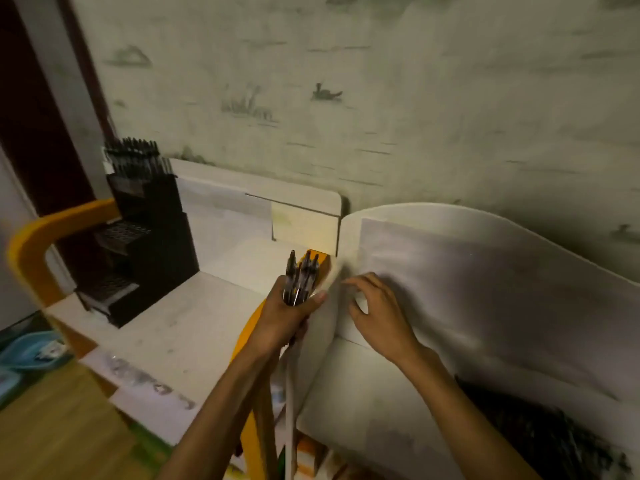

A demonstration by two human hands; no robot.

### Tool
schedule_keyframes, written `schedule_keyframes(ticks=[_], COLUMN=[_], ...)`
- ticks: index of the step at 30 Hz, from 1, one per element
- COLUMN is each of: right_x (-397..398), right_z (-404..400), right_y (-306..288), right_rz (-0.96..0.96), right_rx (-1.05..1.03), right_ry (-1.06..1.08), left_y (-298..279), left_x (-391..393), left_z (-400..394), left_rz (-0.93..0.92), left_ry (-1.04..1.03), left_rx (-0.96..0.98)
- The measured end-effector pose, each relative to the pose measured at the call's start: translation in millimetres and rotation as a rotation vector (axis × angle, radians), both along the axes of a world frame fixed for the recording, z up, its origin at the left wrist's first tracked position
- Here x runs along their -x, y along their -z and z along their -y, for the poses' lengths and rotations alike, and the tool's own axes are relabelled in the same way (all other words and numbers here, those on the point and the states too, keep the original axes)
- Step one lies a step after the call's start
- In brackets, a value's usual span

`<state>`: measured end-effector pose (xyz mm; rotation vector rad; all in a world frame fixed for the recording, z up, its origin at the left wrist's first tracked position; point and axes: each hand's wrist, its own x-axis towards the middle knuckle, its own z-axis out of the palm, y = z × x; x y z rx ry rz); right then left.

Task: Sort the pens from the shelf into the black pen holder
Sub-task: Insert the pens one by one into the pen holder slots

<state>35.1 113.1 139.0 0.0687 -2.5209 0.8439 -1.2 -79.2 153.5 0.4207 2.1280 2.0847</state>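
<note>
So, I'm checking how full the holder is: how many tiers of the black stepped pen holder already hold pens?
1: only the top tier of the black stepped pen holder holds pens. The two lower honeycomb tiers look empty, though blur may hide some.

- There is one view only, from a camera worn on the person's head, so no part of the scene is shared with a second view.
- It looks forward and steeply down over a white shelf top (180, 327) toward a patterned wall (381, 81) that fills the upper half of the frame.
- The lens is wide: straight edges bow toward the frame borders, and wooden floor (52, 427) shows at lower left.
- It sits close: both forearms enter from the bottom edge, and the left hand (287, 313) and right hand (377, 313) lie near frame centre.
- The black pen holder (145, 237) stands farther off, at middle left.
- The picture is dim and somewhat blurred.
</note>
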Motion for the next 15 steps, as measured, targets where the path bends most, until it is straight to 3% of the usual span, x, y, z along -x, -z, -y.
schedule_keyframes(ticks=[8, 15], right_x=[34, 69], right_z=[125, 248], right_y=[-42, -42], right_rz=[-0.059, -0.062], right_rx=[-0.026, -0.074], right_ry=[-0.075, -0.138], left_y=[-9, -10], left_x=[23, 36], left_z=[154, 290], left_rz=[0.066, 0.073], left_ry=[-0.103, -0.234], left_rx=[-0.036, -0.034])
